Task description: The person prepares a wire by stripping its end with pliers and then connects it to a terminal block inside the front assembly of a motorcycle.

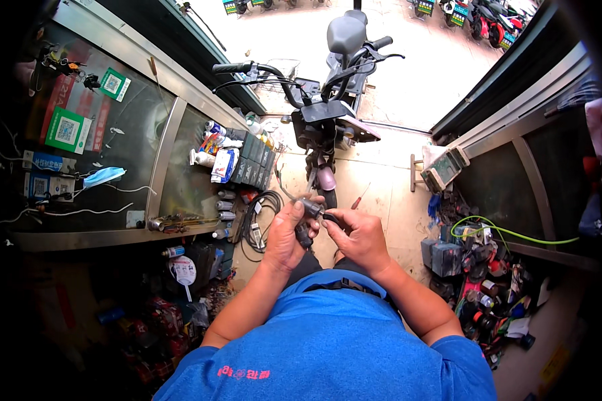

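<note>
My left hand [287, 237] grips a dark cylindrical part [312, 208] with a wire [281, 179] attached, held in front of my body; another dark piece shows below it between the fingers. My right hand [358, 242] pinches a small black piece [329, 218] at the cylinder's right end; whether it is a key I cannot tell. Beyond my hands stands an electric scooter [326, 107] with black handlebars and a pink lower panel. A coiled black cable [259, 224] lies on the floor left of my hands, and a red-handled screwdriver [357, 202] to their right.
A glass counter [114, 174] on the left bears cards and a mask, with boxes and bottles [244, 157] nearby. Tools and clutter [481, 301] pile on the right below another cabinet [502, 187] with a green hose. Scooters [485, 27] stand outside the doorway.
</note>
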Action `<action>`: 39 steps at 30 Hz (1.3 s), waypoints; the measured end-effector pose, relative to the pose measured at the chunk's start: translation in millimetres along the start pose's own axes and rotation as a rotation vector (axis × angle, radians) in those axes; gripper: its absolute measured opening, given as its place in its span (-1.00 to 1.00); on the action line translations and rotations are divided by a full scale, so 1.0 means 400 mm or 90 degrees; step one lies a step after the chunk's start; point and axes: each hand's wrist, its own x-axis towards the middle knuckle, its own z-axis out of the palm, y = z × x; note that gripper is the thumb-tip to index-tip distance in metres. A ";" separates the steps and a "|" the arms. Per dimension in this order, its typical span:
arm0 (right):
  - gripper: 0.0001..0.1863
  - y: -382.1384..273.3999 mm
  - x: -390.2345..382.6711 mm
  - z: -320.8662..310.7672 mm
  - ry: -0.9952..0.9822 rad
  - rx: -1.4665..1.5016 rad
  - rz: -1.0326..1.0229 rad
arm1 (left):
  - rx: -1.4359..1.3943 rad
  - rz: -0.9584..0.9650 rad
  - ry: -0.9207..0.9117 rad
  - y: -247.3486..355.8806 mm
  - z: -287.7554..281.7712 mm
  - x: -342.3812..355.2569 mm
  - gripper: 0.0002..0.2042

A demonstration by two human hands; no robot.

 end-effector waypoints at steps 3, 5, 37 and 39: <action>-0.79 0.002 0.001 0.002 0.015 -0.010 -0.019 | 0.025 0.008 0.006 0.000 -0.001 -0.002 -0.63; -0.81 0.019 0.000 -0.002 -0.058 0.015 0.073 | 0.042 0.016 0.009 0.001 -0.004 -0.002 -0.64; -0.65 -0.002 0.126 -0.009 -0.136 0.411 0.244 | 0.355 -0.030 -0.130 0.005 0.037 -0.031 -0.76; -0.70 -0.004 0.118 -0.007 -0.120 0.411 0.252 | 0.383 -0.027 -0.136 0.006 0.041 -0.033 -0.76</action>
